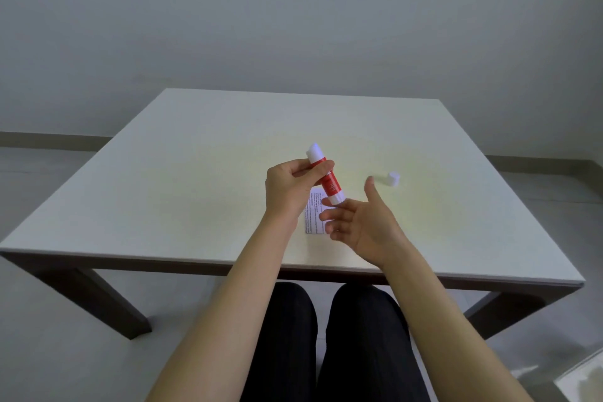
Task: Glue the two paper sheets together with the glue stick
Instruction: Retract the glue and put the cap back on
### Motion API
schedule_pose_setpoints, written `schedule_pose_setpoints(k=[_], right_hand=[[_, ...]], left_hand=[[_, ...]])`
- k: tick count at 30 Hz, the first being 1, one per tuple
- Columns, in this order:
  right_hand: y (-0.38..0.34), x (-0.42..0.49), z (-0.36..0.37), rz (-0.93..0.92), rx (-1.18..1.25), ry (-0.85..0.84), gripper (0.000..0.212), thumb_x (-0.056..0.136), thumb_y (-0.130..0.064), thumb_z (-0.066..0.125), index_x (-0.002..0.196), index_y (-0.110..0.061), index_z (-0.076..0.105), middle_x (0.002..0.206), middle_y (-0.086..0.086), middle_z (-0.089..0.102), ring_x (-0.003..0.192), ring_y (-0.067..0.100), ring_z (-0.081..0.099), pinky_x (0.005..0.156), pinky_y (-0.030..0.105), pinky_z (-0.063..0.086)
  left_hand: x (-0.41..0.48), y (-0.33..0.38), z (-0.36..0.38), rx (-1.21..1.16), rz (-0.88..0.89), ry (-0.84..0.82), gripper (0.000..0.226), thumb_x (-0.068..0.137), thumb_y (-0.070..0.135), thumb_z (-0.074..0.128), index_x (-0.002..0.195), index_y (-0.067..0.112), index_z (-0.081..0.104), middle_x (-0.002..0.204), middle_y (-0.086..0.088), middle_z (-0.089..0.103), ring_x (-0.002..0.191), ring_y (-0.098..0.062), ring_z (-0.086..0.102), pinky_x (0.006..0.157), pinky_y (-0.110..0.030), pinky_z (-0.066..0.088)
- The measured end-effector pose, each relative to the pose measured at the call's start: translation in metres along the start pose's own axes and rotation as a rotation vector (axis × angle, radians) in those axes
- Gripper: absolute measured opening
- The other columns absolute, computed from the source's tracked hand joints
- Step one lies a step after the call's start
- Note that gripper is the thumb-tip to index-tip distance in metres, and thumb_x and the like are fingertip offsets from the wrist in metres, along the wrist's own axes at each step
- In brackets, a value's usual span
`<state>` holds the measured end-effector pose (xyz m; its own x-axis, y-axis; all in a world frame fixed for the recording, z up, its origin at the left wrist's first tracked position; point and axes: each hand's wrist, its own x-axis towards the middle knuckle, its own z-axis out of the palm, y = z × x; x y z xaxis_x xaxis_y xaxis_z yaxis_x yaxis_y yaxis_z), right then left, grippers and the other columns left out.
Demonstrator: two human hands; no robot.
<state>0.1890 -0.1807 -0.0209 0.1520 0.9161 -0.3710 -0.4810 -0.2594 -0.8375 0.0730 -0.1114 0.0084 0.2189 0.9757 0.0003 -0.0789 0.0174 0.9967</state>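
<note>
A person seated at a square, pale off-white table (195,192) holds a red glue stick with white ends (327,178) above the tabletop, both bare forearms reaching in from the bottom of the head-camera view. The left hand (288,188) is closed around the upper half of the stick, thumb and fingers wrapped over the red barrel, so that the stick tilts with its uncapped white tip pointing up and away toward the far side of the table and its white base angled down toward the person. The right hand (362,222) is open, palm turned up and inward, fingers loosely spread and thumb raised; its fingertips (329,204) touch or sit just beside the white base of the stick, though it grips nothing. Directly beneath the two hands a small white paper sheet printed with lines of black text (314,217) lies flat on the table, partly hidden by the left wrist and the right fingers; whether it is one sheet or two stacked cannot be told from this view. The glue stick's small white cylindrical cap (393,178) lies on the tabletop to the right, apart from both hands and just beyond the raised right thumb. The person's dark trousers (326,336) show below the table's near edge, and a plain grey wall (293,10) fills the background.
</note>
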Motion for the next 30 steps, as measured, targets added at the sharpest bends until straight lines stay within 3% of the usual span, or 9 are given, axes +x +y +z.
schedule_pose_setpoints(k=[3,5,10,12,17,20,23,27,30], right_hand=[[-0.002,-0.001,-0.005,0.065,0.133,-0.133,0.047,0.097,-0.042,0.041,0.088,-0.004,0.066,0.063,0.006,0.065,0.051,0.015,0.059,0.053,0.024,0.052],[0.002,-0.001,-0.002,-0.079,0.085,-0.078,0.027,0.096,-0.027,0.050,0.085,-0.005,0.063,0.069,0.008,0.066,0.055,0.015,0.063,0.058,0.024,0.054],[0.020,-0.001,0.007,-0.888,-1.042,0.420,0.019,0.083,-0.009,0.067,0.083,-0.003,0.050,0.078,0.013,0.062,0.070,0.028,0.057,0.063,0.037,0.046],[0.024,-0.001,0.010,-1.044,-1.187,0.497,0.020,0.081,-0.007,0.068,0.082,0.002,0.050,0.077,0.015,0.059,0.069,0.034,0.053,0.058,0.041,0.045],[0.023,0.007,0.007,-0.848,-0.924,0.402,0.029,0.080,-0.021,0.071,0.085,-0.019,0.043,0.084,-0.004,0.056,0.074,0.012,0.051,0.063,0.023,0.040],[0.011,0.016,-0.007,-0.797,-1.006,0.273,0.043,0.076,-0.038,0.073,0.109,-0.018,0.053,0.105,-0.006,0.053,0.087,0.006,0.052,0.071,0.015,0.039],[-0.020,0.035,-0.038,-0.791,-1.245,0.511,0.049,0.087,-0.035,0.062,0.129,-0.010,0.052,0.129,0.014,0.049,0.113,0.030,0.051,0.091,0.036,0.043],[-0.054,0.054,-0.073,-0.401,-1.592,0.670,0.050,0.095,-0.023,0.049,0.143,-0.016,0.036,0.147,0.016,0.034,0.124,0.042,0.039,0.097,0.049,0.039],[-0.057,0.062,-0.081,-0.298,-1.702,0.601,0.039,0.095,-0.017,0.047,0.134,-0.013,0.049,0.137,0.015,0.047,0.119,0.038,0.046,0.096,0.044,0.038]], left_hand=[[0.000,0.000,-0.001,-0.014,-0.002,-0.019,0.024,0.070,0.033,0.078,0.083,0.013,0.076,0.082,-0.002,0.077,0.078,-0.015,0.074,0.075,-0.018,0.047],[0.001,-0.001,-0.002,-0.004,-0.007,-0.011,0.023,0.070,0.031,0.079,0.084,0.013,0.077,0.081,-0.002,0.077,0.077,-0.015,0.074,0.075,-0.019,0.047],[0.000,-0.006,0.001,-0.014,-0.038,0.029,0.024,0.070,0.028,0.079,0.086,0.011,0.077,0.082,-0.003,0.077,0.080,-0.018,0.074,0.079,-0.023,0.049],[-0.002,-0.008,0.002,-0.020,-0.031,0.040,0.018,0.072,0.031,0.077,0.081,0.016,0.076,0.083,-0.003,0.077,0.084,-0.021,0.073,0.084,-0.028,0.052],[-0.008,-0.016,0.005,0.054,-0.013,-0.026,0.002,0.074,0.028,0.074,0.074,0.027,0.075,0.079,0.000,0.077,0.086,-0.020,0.072,0.086,-0.033,0.053],[-0.004,-0.021,-0.004,0.107,0.011,0.054,0.008,0.077,0.024,0.072,0.085,0.024,0.075,0.087,0.002,0.076,0.088,-0.010,0.070,0.083,-0.025,0.050],[0.001,-0.019,-0.020,0.207,0.039,0.095,0.009,0.079,0.021,0.070,0.082,0.029,0.070,0.075,0.016,0.069,0.065,0.015,0.062,0.060,0.000,0.039],[0.003,-0.018,-0.033,0.267,0.071,0.106,0.009,0.083,0.020,0.062,0.090,0.021,0.067,0.066,0.010,0.066,0.053,0.006,0.059,0.048,-0.002,0.037],[0.002,-0.016,-0.034,0.230,0.071,0.126,0.007,0.084,0.022,0.062,0.088,0.024,0.067,0.067,0.013,0.067,0.060,-0.002,0.063,0.059,-0.012,0.046]])
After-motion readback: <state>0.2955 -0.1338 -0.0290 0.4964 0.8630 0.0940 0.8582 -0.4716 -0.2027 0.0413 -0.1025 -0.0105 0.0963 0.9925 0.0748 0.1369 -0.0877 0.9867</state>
